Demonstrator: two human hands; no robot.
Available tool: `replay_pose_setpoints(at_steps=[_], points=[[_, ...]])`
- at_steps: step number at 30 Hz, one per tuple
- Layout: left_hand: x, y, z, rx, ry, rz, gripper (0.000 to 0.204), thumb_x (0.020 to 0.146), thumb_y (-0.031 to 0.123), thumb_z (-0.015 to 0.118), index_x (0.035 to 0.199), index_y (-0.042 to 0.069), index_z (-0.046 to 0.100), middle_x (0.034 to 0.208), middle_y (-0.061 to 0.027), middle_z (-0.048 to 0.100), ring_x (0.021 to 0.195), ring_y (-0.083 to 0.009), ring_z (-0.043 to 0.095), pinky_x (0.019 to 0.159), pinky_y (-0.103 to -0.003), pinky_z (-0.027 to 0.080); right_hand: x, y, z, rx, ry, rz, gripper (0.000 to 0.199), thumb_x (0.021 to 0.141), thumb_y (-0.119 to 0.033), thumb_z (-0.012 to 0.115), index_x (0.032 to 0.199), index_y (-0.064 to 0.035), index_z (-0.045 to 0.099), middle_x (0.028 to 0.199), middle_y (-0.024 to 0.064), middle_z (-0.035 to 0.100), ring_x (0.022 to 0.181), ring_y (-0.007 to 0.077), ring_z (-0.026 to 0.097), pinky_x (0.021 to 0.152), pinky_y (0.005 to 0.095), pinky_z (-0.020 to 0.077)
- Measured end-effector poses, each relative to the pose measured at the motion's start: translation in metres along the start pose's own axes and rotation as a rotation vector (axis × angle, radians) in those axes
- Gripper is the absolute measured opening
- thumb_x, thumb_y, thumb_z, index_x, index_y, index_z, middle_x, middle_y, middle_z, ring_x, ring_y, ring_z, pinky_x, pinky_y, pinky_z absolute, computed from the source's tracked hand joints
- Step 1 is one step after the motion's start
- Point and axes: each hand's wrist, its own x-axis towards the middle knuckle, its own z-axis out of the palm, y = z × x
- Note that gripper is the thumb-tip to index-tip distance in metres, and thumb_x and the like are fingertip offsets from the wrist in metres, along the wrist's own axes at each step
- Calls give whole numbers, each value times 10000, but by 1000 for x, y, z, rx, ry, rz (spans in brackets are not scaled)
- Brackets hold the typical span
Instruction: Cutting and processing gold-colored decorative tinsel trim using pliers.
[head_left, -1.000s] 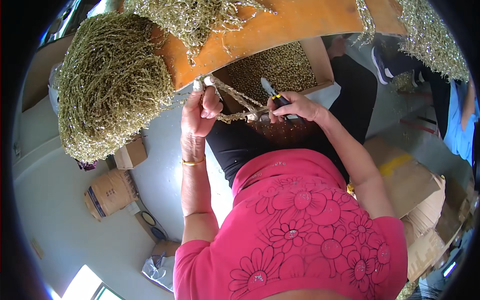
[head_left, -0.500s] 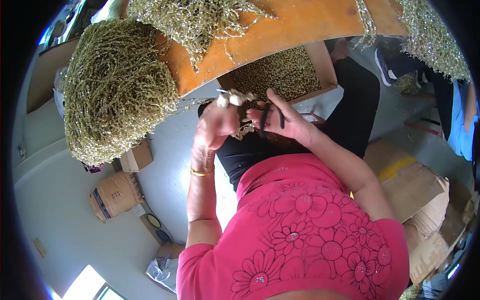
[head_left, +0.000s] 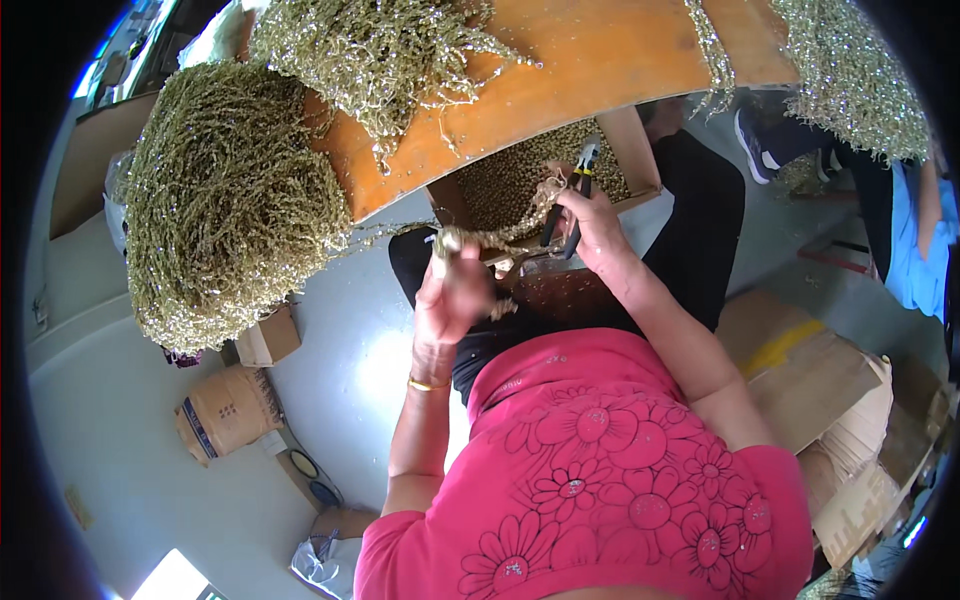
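Observation:
My left hand is closed around the end of a golden-green beaded strand just below the edge of the orange table. My right hand grips small dark-handled pliers held upright beside the strand's other end. Both hands hover over an open cardboard box filled with small golden beads, which sits on my lap. A big heap of the same tangled strands hangs over the table's left end.
More strand piles lie on the table and at the far right. A person in blue sits at the right. Cardboard boxes stand by my right side; a sack and small box rest on the grey floor.
My right hand with the pliers has risen toward the box of beads, away from my left hand. The strand is now stretched between both hands, and my left hand has dropped slightly.

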Motion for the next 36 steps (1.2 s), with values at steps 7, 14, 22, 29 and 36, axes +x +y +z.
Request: replay_pose_setpoints(at_steps=[7,14,22,29,36], points=[[59,-30,23,825,44,-5,371,773,-1,585,1128,62,494,982,5,542,693,-22,467,587,-175,397,-12,5,16,-305,71,-424,354,732,-18,625,1064,-47,506,736,-20,522,648,49,492,591,198,426],[60,-29,21,851,232,-91,130,819,104,556,935,45,568,608,45,475,492,-9,326,435,-168,249,-17,-9,9,-509,155,-496,368,719,15,600,1063,-91,525,742,-41,478,655,34,429,597,183,382],[62,-54,10,899,176,105,278,737,29,640,990,39,526,873,-6,484,680,-80,454,615,-193,405,-16,-4,18,-663,166,-470,357,696,-8,620,1029,-103,534,690,-45,462,602,31,421,543,189,380],[68,-62,13,1231,235,493,196,741,-6,611,930,21,571,941,-60,467,841,-118,458,698,-232,414,-14,-6,13,-707,183,-552,332,710,-21,623,1018,-110,538,683,-57,438,614,34,393,566,187,361],[66,-54,6,1090,255,414,127,790,12,574,914,26,598,816,-18,549,673,-75,471,616,-199,407,-16,-7,4,-802,193,-498,309,719,-44,621,1011,-91,532,697,-37,441,616,51,403,575,205,373]])
